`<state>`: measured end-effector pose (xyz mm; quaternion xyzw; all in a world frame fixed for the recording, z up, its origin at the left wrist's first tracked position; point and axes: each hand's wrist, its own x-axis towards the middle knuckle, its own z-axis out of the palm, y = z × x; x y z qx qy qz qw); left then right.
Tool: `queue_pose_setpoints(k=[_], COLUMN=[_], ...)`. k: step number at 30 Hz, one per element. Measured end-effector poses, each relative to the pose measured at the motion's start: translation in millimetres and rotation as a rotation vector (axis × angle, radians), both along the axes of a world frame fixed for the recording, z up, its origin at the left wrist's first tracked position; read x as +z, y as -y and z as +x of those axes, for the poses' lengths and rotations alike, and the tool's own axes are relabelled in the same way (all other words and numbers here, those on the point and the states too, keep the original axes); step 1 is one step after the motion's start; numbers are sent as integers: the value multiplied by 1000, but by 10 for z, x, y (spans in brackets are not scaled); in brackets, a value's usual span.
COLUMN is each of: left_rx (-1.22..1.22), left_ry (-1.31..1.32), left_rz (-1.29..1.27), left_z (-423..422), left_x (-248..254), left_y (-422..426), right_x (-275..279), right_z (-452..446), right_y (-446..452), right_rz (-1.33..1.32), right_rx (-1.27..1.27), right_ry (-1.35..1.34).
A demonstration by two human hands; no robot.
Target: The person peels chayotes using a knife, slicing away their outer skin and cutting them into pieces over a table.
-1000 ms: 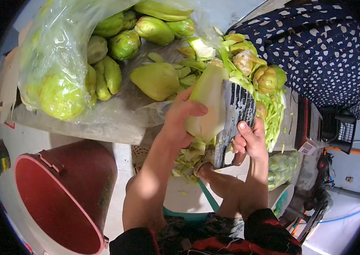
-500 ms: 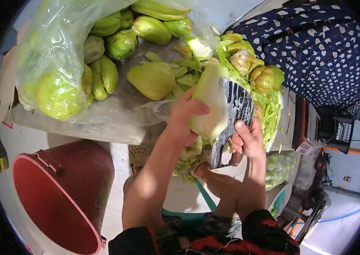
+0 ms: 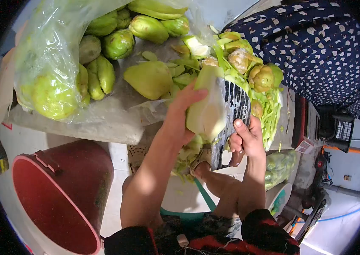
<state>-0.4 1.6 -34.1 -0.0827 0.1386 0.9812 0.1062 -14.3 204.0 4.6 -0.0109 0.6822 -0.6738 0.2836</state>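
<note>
A large pale green peeled chayote (image 3: 207, 108) is gripped in my left hand (image 3: 185, 110), thumb over its top side. Its right side lies against a dark flat slicer (image 3: 233, 106) with slots and white residue. My right hand (image 3: 248, 137) is closed around the slicer's lower right edge, thumb on top. Another pale green chayote (image 3: 149, 79) rests on the table to the left, beside loose peelings (image 3: 184, 72). A heap of thin green slices (image 3: 272, 117) lies to the right of the slicer, with brownish chayote pieces (image 3: 261, 77) above it.
A plastic bag (image 3: 52, 55) with whole green chayotes (image 3: 148, 29) covers the table's left side (image 3: 78, 126). Below stands a red bucket (image 3: 67, 187). A person in spotted dark cloth (image 3: 311, 46) is at the upper right, near a black crate (image 3: 342, 129). More peelings lie by my foot.
The held chayote has shifted slightly down and left along the slicer with my left hand. The whole view has drifted a little, moving the table items left.
</note>
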Motion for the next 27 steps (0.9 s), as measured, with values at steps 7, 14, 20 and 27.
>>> queue_pose_setpoints(k=[7,14,20,27], left_rx=[-22,62,0,34], left_ry=[29,27,68,79], left_rz=[-249,-193,-269,-329], left_z=[-5,-19,-16,14], left_x=[2,39,35,33], left_y=[-5,67,14,60], right_x=[29,-88,28,-50], right_z=[0,123,61,120], right_y=[26,218,97,166], right_rz=[94,-26,65,8], right_rx=[-34,-140,-8,-80], right_ry=[-77,-134,-90,-120])
